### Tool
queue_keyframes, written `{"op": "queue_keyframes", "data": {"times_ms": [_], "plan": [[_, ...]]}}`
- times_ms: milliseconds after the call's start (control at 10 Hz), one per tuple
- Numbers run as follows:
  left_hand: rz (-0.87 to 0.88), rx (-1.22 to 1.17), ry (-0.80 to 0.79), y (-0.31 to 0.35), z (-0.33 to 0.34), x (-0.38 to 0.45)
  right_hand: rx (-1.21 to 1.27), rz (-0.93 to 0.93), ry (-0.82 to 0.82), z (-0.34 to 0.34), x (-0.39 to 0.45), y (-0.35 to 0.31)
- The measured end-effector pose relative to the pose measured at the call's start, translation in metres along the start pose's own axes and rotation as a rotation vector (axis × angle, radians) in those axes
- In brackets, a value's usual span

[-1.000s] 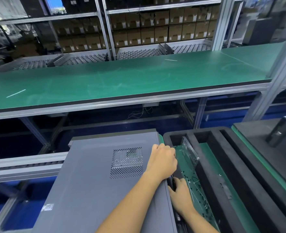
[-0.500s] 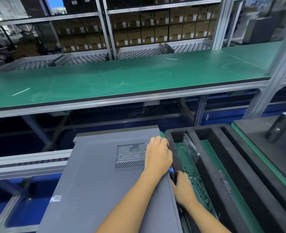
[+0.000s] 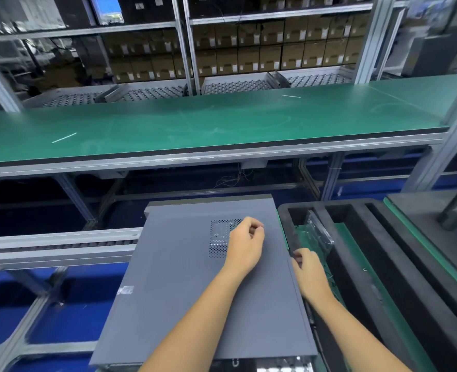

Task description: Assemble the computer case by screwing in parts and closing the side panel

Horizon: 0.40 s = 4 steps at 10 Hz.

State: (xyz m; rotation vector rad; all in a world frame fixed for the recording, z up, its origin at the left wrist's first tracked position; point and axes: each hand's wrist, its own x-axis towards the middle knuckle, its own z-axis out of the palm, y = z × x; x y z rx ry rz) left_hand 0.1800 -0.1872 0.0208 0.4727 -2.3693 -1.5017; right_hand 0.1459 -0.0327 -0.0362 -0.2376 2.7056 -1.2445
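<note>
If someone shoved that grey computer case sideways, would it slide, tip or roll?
The grey computer case lies flat on its broad side, so it would probably slide, not tip. Flat faces and square corners suggest it will not roll. Its smooth panel likely offers little grip; the left hand is on top, the right hand at its right edge.

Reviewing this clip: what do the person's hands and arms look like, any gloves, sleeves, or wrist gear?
Both the left hand and right hand are bare, with no gloves. Both forearms are uncovered as far as the frame's bottom edge, so no sleeve shows. No watch, wrist strap, ring or cable is visible on either arm, and no markings show. The nails look short and unpainted, though the picture is slightly soft.
</note>
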Motion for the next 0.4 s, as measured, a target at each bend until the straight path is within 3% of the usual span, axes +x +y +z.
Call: {"op": "queue_keyframes", "data": {"times_ms": [200, 400], "plan": [[-0.139, -0.181, -0.069, -0.006, -0.053, -0.045, 0.124, -0.061, 0.062, -0.024, -0.055, -0.014], [-0.153, -0.334, -0.086, -0.017, -0.120, -0.173, 0.133, -0.011, 0.039, -0.046, -0.147, 0.029]]}}
